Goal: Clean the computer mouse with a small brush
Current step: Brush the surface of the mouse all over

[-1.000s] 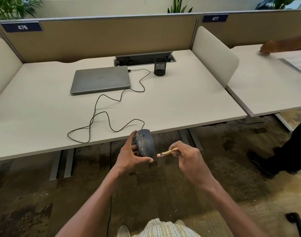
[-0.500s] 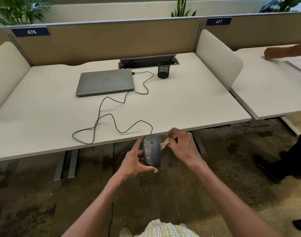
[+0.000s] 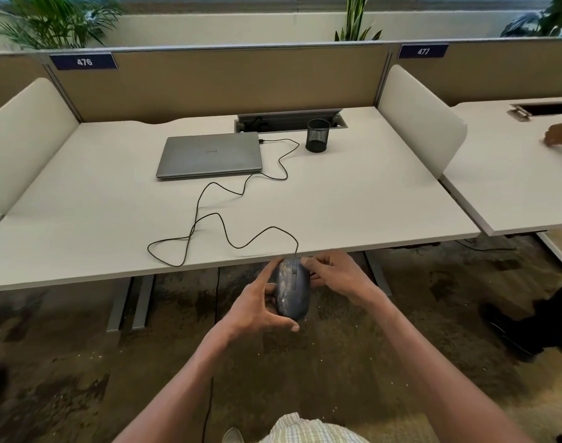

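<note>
A dark blue-grey wired mouse (image 3: pixel 292 290), smeared with pale dust, is held in the air just in front of the desk's front edge. My left hand (image 3: pixel 257 306) grips it from the left, thumb under its rear and forefinger along its side. My right hand (image 3: pixel 340 276) is closed against the mouse's right front side. The small brush it held a moment ago is hidden behind the mouse and fingers. The mouse's black cable (image 3: pixel 222 225) loops over the desk to the laptop.
A closed grey laptop (image 3: pixel 209 155) and a black mesh pen cup (image 3: pixel 318 135) stand at the back of the white desk (image 3: pixel 369 199). A curved divider (image 3: pixel 420 119) separates the neighbouring desk, where another person's hand (image 3: pixel 559 137) rests. That person's dark leg and shoe (image 3: pixel 529 327) are at the right.
My right hand has closed in on the mouse's right side, and the brush that stuck out towards the mouse is now out of sight. The mouse has turned top-up.
</note>
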A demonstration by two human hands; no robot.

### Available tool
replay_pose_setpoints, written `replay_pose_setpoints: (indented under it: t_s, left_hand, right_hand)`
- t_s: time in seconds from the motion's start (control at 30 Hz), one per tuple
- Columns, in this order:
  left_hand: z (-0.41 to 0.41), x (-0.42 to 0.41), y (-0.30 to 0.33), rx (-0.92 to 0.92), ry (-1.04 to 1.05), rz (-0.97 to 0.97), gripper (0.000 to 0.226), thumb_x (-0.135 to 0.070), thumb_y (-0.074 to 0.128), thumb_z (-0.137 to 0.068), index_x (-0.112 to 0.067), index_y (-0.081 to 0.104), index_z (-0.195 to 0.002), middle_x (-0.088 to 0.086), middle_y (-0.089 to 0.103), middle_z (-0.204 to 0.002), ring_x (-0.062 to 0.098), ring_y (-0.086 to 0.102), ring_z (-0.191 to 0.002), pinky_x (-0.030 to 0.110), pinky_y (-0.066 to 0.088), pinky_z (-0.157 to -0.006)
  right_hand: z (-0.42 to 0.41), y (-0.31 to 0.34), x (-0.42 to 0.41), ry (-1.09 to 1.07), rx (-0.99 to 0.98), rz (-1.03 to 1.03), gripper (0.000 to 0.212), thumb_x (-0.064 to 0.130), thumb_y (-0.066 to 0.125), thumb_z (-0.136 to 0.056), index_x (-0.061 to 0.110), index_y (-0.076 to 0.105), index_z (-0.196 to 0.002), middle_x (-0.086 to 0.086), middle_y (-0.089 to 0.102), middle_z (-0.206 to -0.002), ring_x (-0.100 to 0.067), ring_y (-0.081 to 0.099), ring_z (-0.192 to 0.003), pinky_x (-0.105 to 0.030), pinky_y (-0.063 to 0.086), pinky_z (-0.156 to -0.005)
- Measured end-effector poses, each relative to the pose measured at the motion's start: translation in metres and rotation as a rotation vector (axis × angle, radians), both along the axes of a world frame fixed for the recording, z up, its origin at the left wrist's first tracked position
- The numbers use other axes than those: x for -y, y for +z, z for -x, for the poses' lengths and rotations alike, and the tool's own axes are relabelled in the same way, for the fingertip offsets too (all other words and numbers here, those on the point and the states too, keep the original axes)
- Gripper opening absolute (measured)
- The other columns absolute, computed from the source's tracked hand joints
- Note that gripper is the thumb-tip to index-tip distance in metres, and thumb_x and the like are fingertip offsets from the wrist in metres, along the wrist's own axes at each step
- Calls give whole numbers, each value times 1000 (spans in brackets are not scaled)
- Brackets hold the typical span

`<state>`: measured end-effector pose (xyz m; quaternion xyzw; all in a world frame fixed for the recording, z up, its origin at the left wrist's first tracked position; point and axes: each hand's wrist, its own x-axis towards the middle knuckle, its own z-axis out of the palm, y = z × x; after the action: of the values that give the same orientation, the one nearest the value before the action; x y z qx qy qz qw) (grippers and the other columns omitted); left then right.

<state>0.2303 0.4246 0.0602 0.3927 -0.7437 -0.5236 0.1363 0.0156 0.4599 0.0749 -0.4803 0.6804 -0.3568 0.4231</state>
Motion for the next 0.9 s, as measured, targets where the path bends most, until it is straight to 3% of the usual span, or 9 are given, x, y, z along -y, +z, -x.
replay_pose_setpoints:
  t_s: [0.2,0.3,0.4,0.5,0.6,0.73,0.9]
  left_hand:
    - [-1,2,1,-35,-11,-33,134,-16,98,-59,-42,11,-158,8,65,-128,20,69,-111,42,59,-93]
    - [-2,-1,-2,-77,45,-35,120,-15,97,-59,-39,26,-152,7,62,-127,20,69,-107,40,61,-91]
    - [-5,-6,-6,-142,112,-5,102,-18,97,-60,-37,41,-143,6,61,-129,17,70,-106,36,62,-89]
    - [-5,-17,-11,-191,161,6,103,-30,97,-57,-29,43,-145,3,57,-137,17,65,-116,36,59,-94]
    - [3,-32,-16,-203,269,68,112,-50,94,-52,-23,42,-147,-1,53,-139,12,58,-124,28,55,-100]
    - [11,-43,-24,-216,426,178,96,-46,94,-58,-20,49,-139,-4,53,-130,3,55,-117,8,50,-87]
    - [10,-45,-30,-270,477,137,87,-36,95,-60,-21,51,-133,-4,58,-126,2,61,-113,11,54,-83]
  right_hand:
    - [5,-8,-5,-40,268,-20,29,39,75,-86,13,77,-99,0,79,-97,-14,75,-92,-26,60,-78]
    - [7,-11,-6,-115,402,-29,32,39,80,-78,10,79,-91,-6,78,-97,-20,75,-95,-28,61,-79]
    - [5,-13,-7,-176,500,-30,31,32,78,-81,4,78,-95,-11,78,-99,-22,75,-94,-27,61,-76]
    - [-1,-15,-10,-232,593,-16,28,23,75,-88,-2,75,-99,-14,78,-98,-25,76,-93,-26,60,-72]
    - [-9,-18,-13,-263,629,-7,28,22,75,-87,-3,74,-100,-14,78,-98,-25,76,-93,-27,61,-73]
    - [-16,-23,-17,-289,632,5,37,28,78,-81,-3,73,-100,-13,78,-99,-25,76,-94,-29,61,-77]
    - [-20,-25,-25,-346,635,18,34,26,78,-82,-4,73,-98,-15,77,-99,-26,76,-94,-33,62,-80]
